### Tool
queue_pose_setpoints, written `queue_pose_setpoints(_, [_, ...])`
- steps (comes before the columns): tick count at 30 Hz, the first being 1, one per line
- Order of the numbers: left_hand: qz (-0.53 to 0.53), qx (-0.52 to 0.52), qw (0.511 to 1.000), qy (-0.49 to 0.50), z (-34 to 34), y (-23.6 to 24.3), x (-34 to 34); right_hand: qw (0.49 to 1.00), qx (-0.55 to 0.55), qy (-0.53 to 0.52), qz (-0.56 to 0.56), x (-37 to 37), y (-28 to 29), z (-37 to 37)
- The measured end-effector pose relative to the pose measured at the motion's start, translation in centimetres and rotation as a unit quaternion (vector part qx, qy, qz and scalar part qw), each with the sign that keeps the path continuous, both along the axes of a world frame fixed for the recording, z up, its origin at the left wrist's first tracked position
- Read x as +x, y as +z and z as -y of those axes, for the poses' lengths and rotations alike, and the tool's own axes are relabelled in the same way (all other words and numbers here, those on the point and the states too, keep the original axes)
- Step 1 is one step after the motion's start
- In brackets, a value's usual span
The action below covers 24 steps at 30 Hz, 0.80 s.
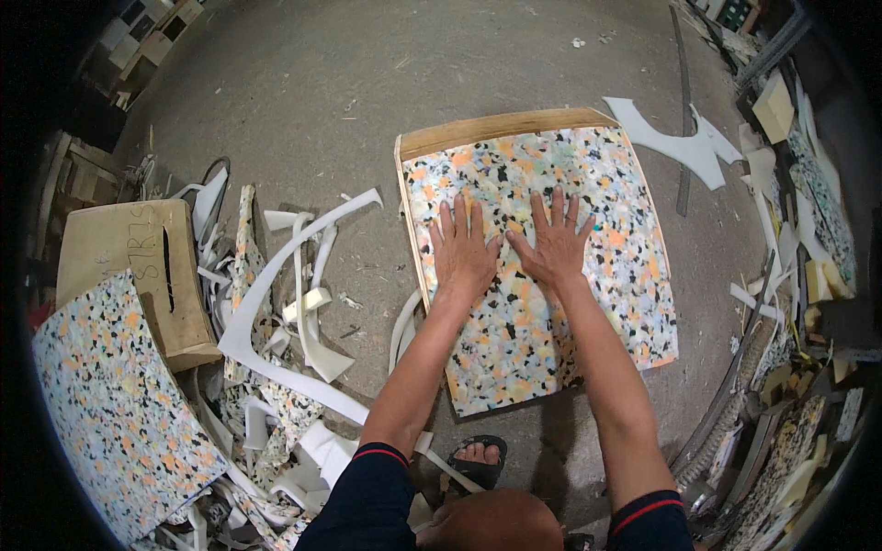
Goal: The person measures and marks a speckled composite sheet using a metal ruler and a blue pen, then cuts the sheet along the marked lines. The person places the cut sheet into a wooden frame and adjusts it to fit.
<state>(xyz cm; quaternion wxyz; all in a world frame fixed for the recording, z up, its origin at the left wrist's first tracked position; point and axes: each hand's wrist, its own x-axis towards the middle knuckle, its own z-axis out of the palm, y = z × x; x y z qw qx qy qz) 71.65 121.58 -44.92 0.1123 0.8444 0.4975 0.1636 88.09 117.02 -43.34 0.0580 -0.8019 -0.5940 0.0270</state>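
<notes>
A large sheet of speckled rebonded foam point(524, 331), mottled white, orange and black, lies in front of me over a thin wooden board point(505, 130). The board's brown far edge shows beyond the foam, and a pale strip of it runs along the left side. My left hand point(464, 253) rests flat on the foam, fingers spread and pointing away from me. Beside it on the right, my right hand point(556, 241) is pressed flat too, its thumb close to the left thumb. Neither hand grips anything.
At the left, another speckled foam sheet point(119, 404) leans against a cardboard box point(138, 266). White curved foam offcuts point(248, 321) pile up beside them. A white offcut point(671, 142) lies beyond the board's far right corner. Foam scraps and a ribbed hose point(749, 367) line the right side.
</notes>
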Motion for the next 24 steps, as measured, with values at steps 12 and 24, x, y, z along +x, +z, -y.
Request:
queue_pose_setpoints(12, [-0.066,0.003,0.998,-0.023,-7.0,-4.0,6.0,0.999,-0.020,-0.007,0.025,9.0,-3.6,-8.0])
queue_pose_setpoints(24, [-0.062,0.058,0.988,-0.131,-17.0,-5.5,19.4,0.998,-0.004,0.006,-0.070,21.3,-3.4,-11.8])
